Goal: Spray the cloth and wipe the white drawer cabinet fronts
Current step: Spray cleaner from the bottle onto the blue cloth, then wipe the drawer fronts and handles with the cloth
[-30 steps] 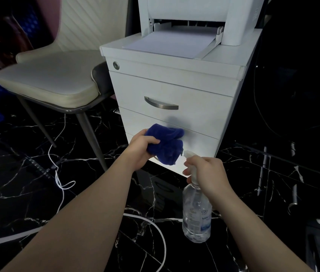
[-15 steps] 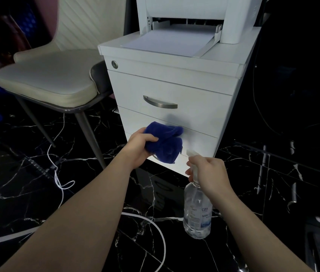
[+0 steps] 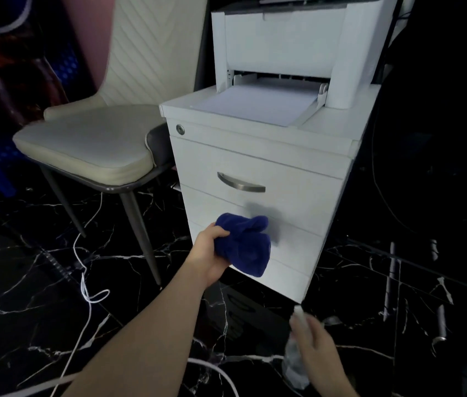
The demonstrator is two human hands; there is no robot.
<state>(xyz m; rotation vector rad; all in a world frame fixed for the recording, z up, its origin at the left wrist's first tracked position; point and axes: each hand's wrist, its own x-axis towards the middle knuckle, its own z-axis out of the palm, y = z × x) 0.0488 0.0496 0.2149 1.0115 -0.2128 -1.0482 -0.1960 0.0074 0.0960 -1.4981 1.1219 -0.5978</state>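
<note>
The white drawer cabinet (image 3: pixel 289 179) stands in the middle with a curved metal handle (image 3: pixel 240 183) on its top drawer. My left hand (image 3: pixel 207 253) is closed around a bunched blue cloth (image 3: pixel 245 243), held just in front of the lower drawer fronts. Low at the bottom right, my right hand (image 3: pixel 316 348) grips the neck of a clear spray bottle (image 3: pixel 293 365). The bottle and hand are blurred. The bottle's nozzle pokes out above my fingers.
A white printer (image 3: pixel 289 44) with paper in its tray sits on top of the cabinet. A cream padded chair (image 3: pixel 91 144) stands close on the left. White cables (image 3: pixel 84 285) trail over the black marble floor (image 3: pixel 26 305).
My right hand has dropped with the spray bottle, down and away from the cloth. The view has tilted upward, showing more of the printer. The cloth stays by the drawers.
</note>
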